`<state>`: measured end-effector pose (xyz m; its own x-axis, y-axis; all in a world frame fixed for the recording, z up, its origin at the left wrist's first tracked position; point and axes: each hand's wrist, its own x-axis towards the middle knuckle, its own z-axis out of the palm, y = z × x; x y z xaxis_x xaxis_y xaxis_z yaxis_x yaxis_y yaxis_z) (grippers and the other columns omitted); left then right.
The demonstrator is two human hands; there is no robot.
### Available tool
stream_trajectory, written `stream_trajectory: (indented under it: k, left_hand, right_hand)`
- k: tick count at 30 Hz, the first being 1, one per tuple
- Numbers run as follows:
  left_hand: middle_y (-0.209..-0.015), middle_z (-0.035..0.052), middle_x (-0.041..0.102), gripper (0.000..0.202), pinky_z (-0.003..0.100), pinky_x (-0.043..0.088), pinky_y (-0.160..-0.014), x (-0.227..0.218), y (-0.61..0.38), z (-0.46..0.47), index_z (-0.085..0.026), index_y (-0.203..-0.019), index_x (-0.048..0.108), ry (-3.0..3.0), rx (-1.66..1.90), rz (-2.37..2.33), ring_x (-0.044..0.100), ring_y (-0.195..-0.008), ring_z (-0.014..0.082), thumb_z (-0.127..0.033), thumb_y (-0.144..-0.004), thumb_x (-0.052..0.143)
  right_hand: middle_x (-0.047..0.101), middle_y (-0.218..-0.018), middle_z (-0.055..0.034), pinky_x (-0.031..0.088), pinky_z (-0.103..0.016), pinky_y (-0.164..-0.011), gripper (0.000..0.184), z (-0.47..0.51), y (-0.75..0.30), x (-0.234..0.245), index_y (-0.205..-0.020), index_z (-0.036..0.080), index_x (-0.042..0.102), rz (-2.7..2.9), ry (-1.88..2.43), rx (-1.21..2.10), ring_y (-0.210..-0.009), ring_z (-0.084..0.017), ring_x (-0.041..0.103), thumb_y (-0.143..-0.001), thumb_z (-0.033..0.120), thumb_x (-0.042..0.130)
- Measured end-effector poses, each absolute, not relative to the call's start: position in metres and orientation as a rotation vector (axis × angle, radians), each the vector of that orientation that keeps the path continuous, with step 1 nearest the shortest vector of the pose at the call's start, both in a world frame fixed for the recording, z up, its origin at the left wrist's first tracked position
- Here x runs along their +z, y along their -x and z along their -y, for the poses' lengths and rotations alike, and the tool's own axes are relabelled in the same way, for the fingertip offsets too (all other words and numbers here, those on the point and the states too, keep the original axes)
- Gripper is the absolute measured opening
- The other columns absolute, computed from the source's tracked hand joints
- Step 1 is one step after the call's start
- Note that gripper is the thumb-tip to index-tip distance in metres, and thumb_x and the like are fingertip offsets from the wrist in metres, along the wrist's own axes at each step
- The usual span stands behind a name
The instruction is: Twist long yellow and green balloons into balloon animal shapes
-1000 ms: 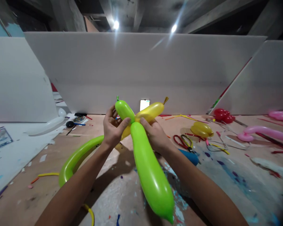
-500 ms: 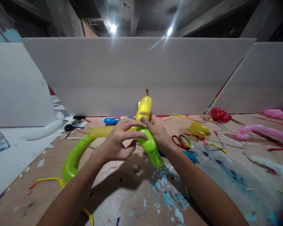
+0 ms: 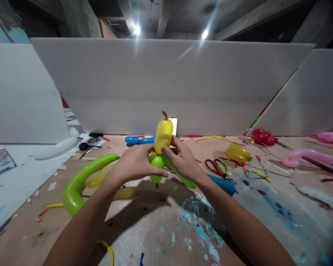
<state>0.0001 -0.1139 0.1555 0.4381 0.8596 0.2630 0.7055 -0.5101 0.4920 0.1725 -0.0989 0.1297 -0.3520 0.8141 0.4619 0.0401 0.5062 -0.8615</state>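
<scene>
Both my hands hold a twisted bundle of long balloons above the table. My left hand (image 3: 134,164) is closed around the joint, fingers over a small green balloon bubble (image 3: 157,168). My right hand (image 3: 183,159) pinches the same joint from the right, its thumb at the base of an upright yellow balloon bubble (image 3: 163,133) with a knotted tip. A long green balloon section (image 3: 77,181) curves away to the left and down toward the table. Another green section (image 3: 183,177) pokes out under my right hand.
Red-handled scissors (image 3: 217,167), a yellow balloon (image 3: 238,153), a blue balloon (image 3: 223,184), red balloon (image 3: 262,136) and pink balloons (image 3: 313,157) lie on the right. Blue balloons (image 3: 137,140) and a phone (image 3: 174,125) sit by the white back board (image 3: 166,85). Balloon scraps litter the paint-stained table.
The large green section that hung toward me is gone from the front; the bundle was turned, the yellow bubble swung upright, and my left hand moved over the joint.
</scene>
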Motion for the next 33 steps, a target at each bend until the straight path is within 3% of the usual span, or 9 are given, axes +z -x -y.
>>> stream_trajectory:
  k: [5, 8, 13, 17, 21, 24, 27, 30, 33]
  left_hand:
    - [-0.073, 0.0030, 0.069, 0.045, 0.028, 0.036, -0.051, 0.143, -0.006, 0.111, -0.025, -0.092, 0.062, -2.651, 0.900, -1.752, 0.062, -0.061, 0.0240, -0.055, -0.061, 0.076]
    - [-0.086, 0.0046, 0.068, 0.041, 0.028, 0.039, -0.055, 0.143, -0.012, 0.116, -0.023, -0.098, 0.057, -2.730, 0.907, -1.886, 0.064, -0.071, 0.0246, -0.044, -0.068, 0.076]
    - [-0.105, 0.0105, 0.062, 0.030, 0.031, 0.044, -0.061, 0.142, -0.020, 0.118, -0.021, -0.112, 0.049, -2.661, 0.917, -2.021, 0.064, -0.085, 0.0266, -0.020, -0.083, 0.059]
    - [-0.114, 0.0112, 0.061, 0.051, 0.035, 0.049, -0.068, 0.132, -0.020, 0.108, -0.022, -0.125, 0.043, -2.551, 1.078, -1.891, 0.065, -0.091, 0.0286, -0.018, -0.077, 0.061]
    - [-0.127, 0.0152, 0.056, 0.081, 0.042, 0.051, -0.083, 0.122, -0.012, 0.094, -0.023, -0.142, 0.027, -2.404, 1.186, -1.495, 0.061, -0.106, 0.0306, -0.021, -0.072, 0.067]
    - [-0.124, 0.0175, 0.059, 0.093, 0.041, 0.054, -0.078, 0.122, 0.000, 0.084, -0.022, -0.148, 0.017, -2.219, 1.118, -1.159, 0.066, -0.091, 0.0249, -0.021, -0.071, 0.070]
    - [-0.115, 0.0140, 0.065, 0.084, 0.036, 0.056, -0.070, 0.126, 0.010, 0.077, -0.025, -0.143, 0.034, -2.001, 0.914, -0.797, 0.067, -0.083, 0.0218, -0.022, -0.069, 0.075]
    - [-0.099, 0.0090, 0.069, 0.053, 0.035, 0.057, -0.066, 0.124, 0.012, 0.073, -0.024, -0.124, 0.057, -1.869, 0.814, -0.617, 0.068, -0.078, 0.0218, -0.028, -0.074, 0.072]
    - [-0.092, 0.0082, 0.070, 0.042, 0.036, 0.056, -0.065, 0.117, 0.008, 0.067, -0.020, -0.119, 0.059, -1.819, 0.885, -0.720, 0.068, -0.077, 0.0222, -0.033, -0.079, 0.066]
  right_hand:
    - [0.062, -0.099, -0.0068, 0.052, -0.031, -0.065, 0.033, 0.100, -0.173, 0.135, -0.108, 0.021, 0.053, 1.658, 0.835, 1.119, -0.080, -0.017, 0.062, -0.089, 0.049, 0.055]
    - [0.062, -0.090, -0.0057, 0.050, -0.029, -0.054, 0.037, 0.098, -0.175, 0.133, -0.107, 0.022, 0.050, 1.581, 0.917, 1.241, -0.066, -0.016, 0.061, -0.088, 0.053, 0.054]
    - [0.062, -0.084, -0.0053, 0.050, -0.029, -0.050, 0.047, 0.095, -0.176, 0.130, -0.110, 0.023, 0.044, 1.503, 1.000, 1.257, -0.063, -0.017, 0.062, -0.084, 0.060, 0.054]
    - [0.062, -0.075, -0.0016, 0.045, -0.027, -0.044, 0.053, 0.097, -0.172, 0.132, -0.118, 0.024, 0.037, 1.430, 0.899, 1.336, -0.055, -0.015, 0.059, -0.083, 0.059, 0.056]
    - [0.064, -0.083, -0.0047, 0.050, -0.029, -0.055, 0.047, 0.096, -0.172, 0.131, -0.111, 0.022, 0.050, 1.488, 0.775, 1.342, -0.068, -0.017, 0.061, -0.076, 0.046, 0.070]
    - [0.063, -0.088, -0.0049, 0.051, -0.031, -0.060, 0.044, 0.090, -0.177, 0.129, -0.107, 0.021, 0.057, 1.552, 0.750, 1.333, -0.073, -0.018, 0.060, -0.072, 0.040, 0.074]
    - [0.063, -0.091, -0.0025, 0.052, -0.031, -0.061, 0.055, 0.084, -0.185, 0.127, -0.116, 0.024, 0.055, 1.677, 0.699, 1.364, -0.072, -0.016, 0.060, -0.067, 0.034, 0.078]
    - [0.064, -0.088, -0.0033, 0.051, -0.029, -0.059, 0.049, 0.077, -0.191, 0.124, -0.118, 0.022, 0.054, 1.809, 0.645, 1.510, -0.069, -0.015, 0.061, -0.075, 0.040, 0.071]
    - [0.063, -0.086, -0.0049, 0.049, -0.027, -0.054, 0.049, 0.071, -0.192, 0.119, -0.120, 0.019, 0.051, 1.751, 0.710, 1.521, -0.064, -0.014, 0.060, -0.082, 0.049, 0.062]
